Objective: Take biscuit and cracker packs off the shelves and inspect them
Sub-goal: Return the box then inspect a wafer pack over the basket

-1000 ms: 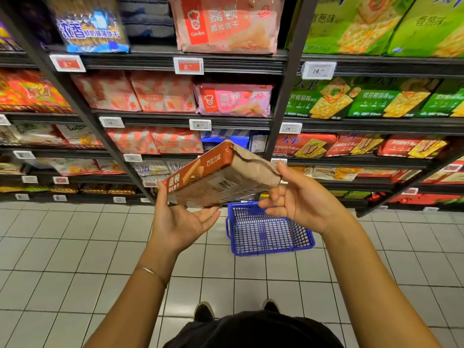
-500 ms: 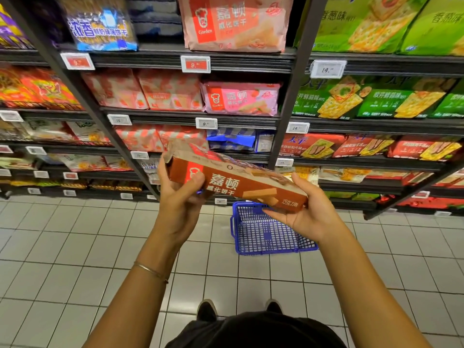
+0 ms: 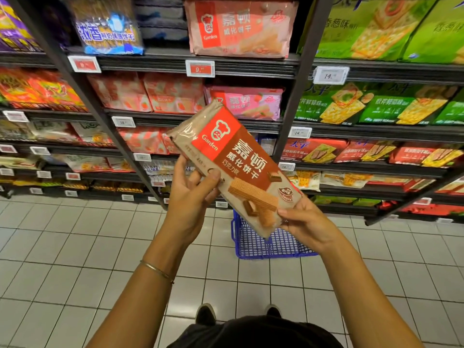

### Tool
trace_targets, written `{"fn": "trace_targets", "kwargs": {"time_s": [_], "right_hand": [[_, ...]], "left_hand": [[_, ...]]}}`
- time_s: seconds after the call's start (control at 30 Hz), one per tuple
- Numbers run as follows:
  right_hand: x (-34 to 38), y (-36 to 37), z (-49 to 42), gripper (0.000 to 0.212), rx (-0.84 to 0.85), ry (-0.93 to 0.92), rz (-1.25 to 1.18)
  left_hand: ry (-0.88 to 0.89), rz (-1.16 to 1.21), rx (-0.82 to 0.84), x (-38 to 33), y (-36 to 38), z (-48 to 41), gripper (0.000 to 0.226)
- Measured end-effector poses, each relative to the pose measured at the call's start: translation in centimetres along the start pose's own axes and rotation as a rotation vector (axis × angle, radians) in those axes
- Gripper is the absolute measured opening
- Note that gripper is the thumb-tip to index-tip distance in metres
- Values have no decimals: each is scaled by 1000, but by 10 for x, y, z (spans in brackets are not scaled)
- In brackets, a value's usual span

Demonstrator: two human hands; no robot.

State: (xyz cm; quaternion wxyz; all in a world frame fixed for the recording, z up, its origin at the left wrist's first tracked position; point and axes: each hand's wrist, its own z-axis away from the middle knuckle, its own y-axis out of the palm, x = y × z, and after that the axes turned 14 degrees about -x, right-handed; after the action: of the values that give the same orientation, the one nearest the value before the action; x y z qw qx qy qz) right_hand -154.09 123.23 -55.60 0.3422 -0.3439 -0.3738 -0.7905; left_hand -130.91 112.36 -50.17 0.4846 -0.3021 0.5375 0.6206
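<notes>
I hold a brown and red Garden chocolate wafer pack (image 3: 238,167) in front of the shelves, its printed front facing me and tilted down to the right. My left hand (image 3: 193,197) grips its left side, thumb on the front. My right hand (image 3: 305,222) pinches the lower right corner, fingers behind the pack. More biscuit and cracker packs fill the shelves: pink Garden packs (image 3: 251,101) behind the held pack, green cracker packs (image 3: 371,106) to the right.
A blue wire basket (image 3: 263,244) stands on the tiled floor below the pack, close to the shelf base. Black shelf uprights (image 3: 298,79) divide the bays. Price tags (image 3: 200,69) line the shelf edges. My shoes (image 3: 206,313) show at the bottom.
The pack has been turned from its back to its printed front and raised and tilted toward me. Both hands shifted their grip along it.
</notes>
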Motion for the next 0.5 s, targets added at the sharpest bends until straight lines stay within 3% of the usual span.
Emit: {"fn": "trace_targets", "kwargs": {"time_s": [0.07, 0.13, 0.2, 0.37, 0.5], "right_hand": [[1, -1, 2, 75, 12, 6, 39], [6, -2, 5, 52, 10, -11, 104], [14, 1, 10, 44, 6, -28, 174], [35, 20, 19, 40, 169, -66, 147], [51, 41, 27, 74, 278, -135, 146]], "left_hand": [[30, -10, -45, 0, -3, -3, 70], [41, -7, -21, -2, -8, -7, 63], [34, 20, 29, -4, -12, -10, 60], [-74, 157, 116, -6, -14, -13, 50], [-239, 103, 64, 1, -16, -17, 47]]}}
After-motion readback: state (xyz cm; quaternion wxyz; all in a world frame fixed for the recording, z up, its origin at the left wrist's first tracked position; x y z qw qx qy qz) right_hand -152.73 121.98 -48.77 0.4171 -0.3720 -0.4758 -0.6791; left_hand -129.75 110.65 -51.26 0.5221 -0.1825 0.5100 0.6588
